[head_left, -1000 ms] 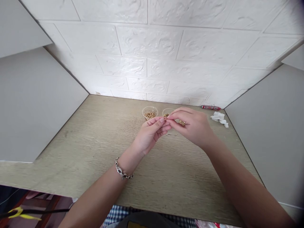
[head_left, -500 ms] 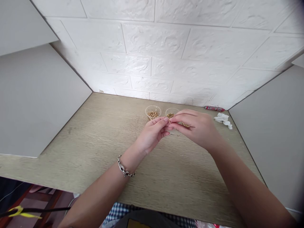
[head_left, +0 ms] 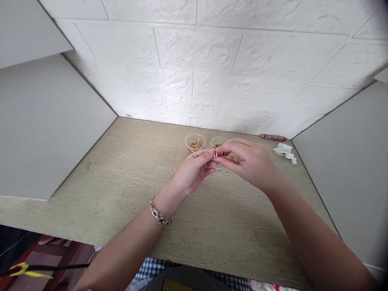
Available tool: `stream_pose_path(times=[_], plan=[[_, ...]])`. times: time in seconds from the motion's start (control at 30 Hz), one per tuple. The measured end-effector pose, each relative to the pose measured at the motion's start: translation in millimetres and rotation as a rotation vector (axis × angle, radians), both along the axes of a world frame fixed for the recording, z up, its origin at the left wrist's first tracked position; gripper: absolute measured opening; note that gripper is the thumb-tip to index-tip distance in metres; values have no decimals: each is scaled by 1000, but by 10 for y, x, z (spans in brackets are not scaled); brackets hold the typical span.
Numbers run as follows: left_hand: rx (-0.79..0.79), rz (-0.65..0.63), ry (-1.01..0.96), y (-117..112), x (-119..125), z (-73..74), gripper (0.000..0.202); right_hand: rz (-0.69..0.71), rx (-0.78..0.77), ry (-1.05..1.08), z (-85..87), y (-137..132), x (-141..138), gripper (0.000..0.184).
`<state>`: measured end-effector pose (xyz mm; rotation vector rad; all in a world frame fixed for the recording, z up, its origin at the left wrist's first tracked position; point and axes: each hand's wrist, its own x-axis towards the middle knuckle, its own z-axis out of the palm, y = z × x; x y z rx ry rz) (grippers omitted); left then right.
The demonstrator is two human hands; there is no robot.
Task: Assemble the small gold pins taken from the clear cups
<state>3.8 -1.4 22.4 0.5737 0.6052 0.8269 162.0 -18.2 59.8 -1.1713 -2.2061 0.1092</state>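
Observation:
My left hand (head_left: 197, 167) and my right hand (head_left: 250, 159) meet above the table, fingertips pinched close together. Between them shows a small gold-coloured metal pin (head_left: 216, 154), roughly upright; its exact kind is too small to tell. Both hands seem to grip it or small pieces like it. Just behind my left fingers stands a clear round cup (head_left: 195, 139) with many gold pins in it. A second clear cup (head_left: 218, 140) of gold pieces is partly hidden by my right hand. More gold pieces (head_left: 236, 157) show beneath that hand.
A wooden table (head_left: 136, 178) runs back to a white brick-pattern wall (head_left: 212, 89). Grey panels (head_left: 54, 133) flank both sides. A red marker (head_left: 273, 138) and crumpled white tissue (head_left: 284, 150) lie at the back right. Dark specks dot the tabletop beside the left cup.
My fingertips have shifted slightly, and the pin between them now stands more upright. Both hands stay in nearly the same place.

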Motion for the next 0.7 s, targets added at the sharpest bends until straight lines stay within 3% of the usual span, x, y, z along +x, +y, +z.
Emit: stream_pose_path(times=[0.37, 0.7], plan=[[-87, -18, -58, -16, -18, 13, 13, -4, 72, 37, -64, -15, -34, 10], [-40, -26, -34, 2, -28, 7, 12, 8, 95, 0, -59, -24, -1, 12]])
